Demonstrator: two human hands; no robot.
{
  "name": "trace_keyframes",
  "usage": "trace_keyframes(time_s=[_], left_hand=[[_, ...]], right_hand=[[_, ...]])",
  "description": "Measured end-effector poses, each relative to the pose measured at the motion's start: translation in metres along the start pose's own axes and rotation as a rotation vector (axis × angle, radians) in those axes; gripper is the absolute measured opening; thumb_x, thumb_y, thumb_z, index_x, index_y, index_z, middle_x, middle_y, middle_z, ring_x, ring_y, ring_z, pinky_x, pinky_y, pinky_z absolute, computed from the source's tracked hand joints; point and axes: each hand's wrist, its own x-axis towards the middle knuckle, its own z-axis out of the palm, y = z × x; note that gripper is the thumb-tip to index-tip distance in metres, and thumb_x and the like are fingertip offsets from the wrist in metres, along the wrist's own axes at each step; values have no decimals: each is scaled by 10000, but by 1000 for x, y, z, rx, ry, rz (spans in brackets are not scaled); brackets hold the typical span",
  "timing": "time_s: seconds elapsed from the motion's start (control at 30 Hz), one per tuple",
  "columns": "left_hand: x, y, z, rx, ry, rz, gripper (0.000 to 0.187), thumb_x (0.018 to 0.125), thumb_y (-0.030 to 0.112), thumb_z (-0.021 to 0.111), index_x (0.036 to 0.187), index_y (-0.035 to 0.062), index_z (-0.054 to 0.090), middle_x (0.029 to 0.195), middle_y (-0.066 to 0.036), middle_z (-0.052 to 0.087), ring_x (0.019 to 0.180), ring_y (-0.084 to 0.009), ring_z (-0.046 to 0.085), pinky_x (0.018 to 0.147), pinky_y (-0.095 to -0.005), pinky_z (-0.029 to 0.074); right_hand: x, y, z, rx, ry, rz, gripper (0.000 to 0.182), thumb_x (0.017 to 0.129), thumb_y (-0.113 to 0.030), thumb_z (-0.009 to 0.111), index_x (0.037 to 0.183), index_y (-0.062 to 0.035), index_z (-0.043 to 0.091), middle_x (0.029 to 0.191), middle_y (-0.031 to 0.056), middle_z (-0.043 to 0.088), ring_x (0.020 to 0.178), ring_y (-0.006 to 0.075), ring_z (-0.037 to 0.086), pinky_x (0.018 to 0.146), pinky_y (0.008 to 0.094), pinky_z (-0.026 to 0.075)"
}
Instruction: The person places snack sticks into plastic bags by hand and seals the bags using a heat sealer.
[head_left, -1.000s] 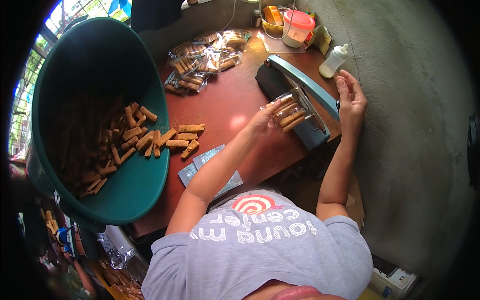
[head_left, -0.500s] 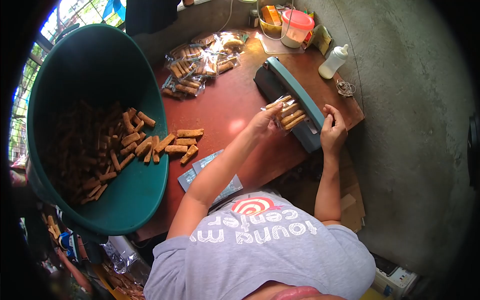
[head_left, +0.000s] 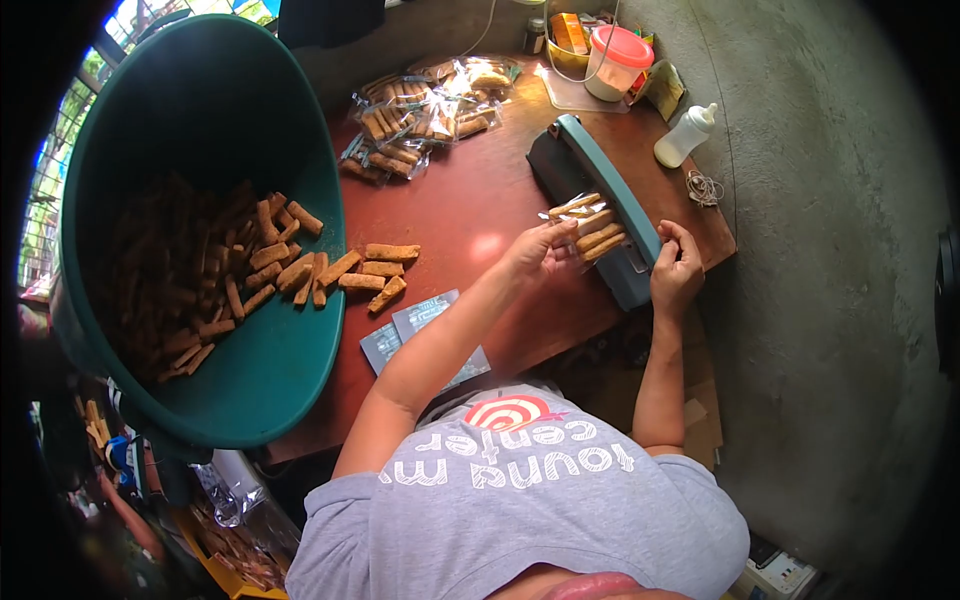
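My left hand (head_left: 541, 250) is closed on the near end of a clear plastic bag of brown finger-shaped biscuits (head_left: 598, 238). The bag's far side lies against a teal bar sealer (head_left: 610, 185), under its long lever. At the lever's near end, my right hand (head_left: 678, 270) has its fingers curled round the tip. Flat printed packets (head_left: 425, 312) lie on the table near my left forearm. Several loose biscuits (head_left: 382, 269) rest beside them, by the mouth of a big green tub (head_left: 290, 385) tipped on its side with many more inside.
Filled clear bags (head_left: 420, 118) are heaped at the back of the red-brown table (head_left: 450, 215). A red-lidded container (head_left: 617, 65), a baby bottle (head_left: 686, 135) and a coiled white cord (head_left: 705, 188) stand or lie along the right. A grey wall (head_left: 830, 250) borders that side.
The view has shifted a little, so the table things appear further right. My right hand has come down closer round the lever's end. My left hand still holds the bag at the sealer.
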Motion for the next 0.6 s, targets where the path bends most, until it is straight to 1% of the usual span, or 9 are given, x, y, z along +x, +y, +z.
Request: trace_keyframes(time_s=[0.07, 0.23, 0.4, 0.47, 0.5, 0.53, 0.57, 0.6], left_hand=[[-6, 1, 2, -5, 2, -1, 391, 856, 199, 629, 1175, 24, 486, 1142, -107, 585, 1042, -190, 574, 903, -336, 476], [-10, -2, 4, -2, 5, 4, 376, 857, 197, 631, 1168, 36, 492, 1121, -90, 588, 1023, -181, 574, 900, -337, 478], [-6, -9, 6, 20, 58, 50, 345, 868, 184, 614, 1165, 55, 493, 1096, -89, 589, 957, -186, 597, 830, -356, 518], [-3, -11, 3, 11, 49, 49, 346, 871, 171, 608, 1176, 67, 483, 1106, -90, 582, 942, -186, 601, 812, -354, 526], [-1, -13, 0, 2, 41, 45, 350, 873, 159, 602, 1188, 78, 473, 1116, -92, 575, 926, -186, 606, 794, -351, 534], [0, -16, -6, 0, 41, 50, 350, 873, 159, 602, 1188, 78, 473, 1116, -92, 575, 926, -186, 606, 794, -351, 534], [1, -18, -12, -18, 20, 31, 355, 883, 154, 584, 1208, 88, 457, 1147, -90, 561, 957, -190, 598, 822, -359, 521], [0, -17, -18, -37, 1, 12, 362, 893, 148, 567, 1228, 98, 442, 1179, -88, 547, 989, -193, 590, 851, -367, 507]], right_hand=[[1, -5, -2, -30, -19, 34, 217, 772, 47, 467, 884, -9, 644, 830, 90, 659, 790, 216, 645, 705, 318, 505], [-2, 5, 2, -58, 9, 0, 233, 778, 37, 482, 919, -36, 652, 845, 69, 672, 801, 213, 639, 712, 322, 501], [-4, -1, 3, -12, 94, -32, 235, 789, 27, 515, 953, -63, 659, 880, 46, 683, 816, 202, 636, 716, 326, 497], [-4, -4, 1, -117, 132, -198, 204, 809, 12, 541, 949, -72, 663, 888, 34, 685, 836, 190, 635, 756, 320, 484], [-1, -11, -4, -115, 131, -201, 204, 809, 12, 541, 949, -72, 663, 888, 34, 685, 836, 190, 635, 756, 320, 484], [4, -22, -13, -188, 148, -335, 187, 816, 2, 554, 949, -72, 662, 890, 27, 685, 851, 185, 631, 790, 323, 470], [10, -34, -20, -259, 165, -471, 171, 822, -9, 567, 950, -73, 662, 892, 21, 684, 867, 179, 627, 824, 326, 456], [13, -46, -26, -252, 161, -477, 171, 822, -9, 567, 950, -73, 662, 892, 21, 684, 867, 179, 627, 824, 326, 456]])
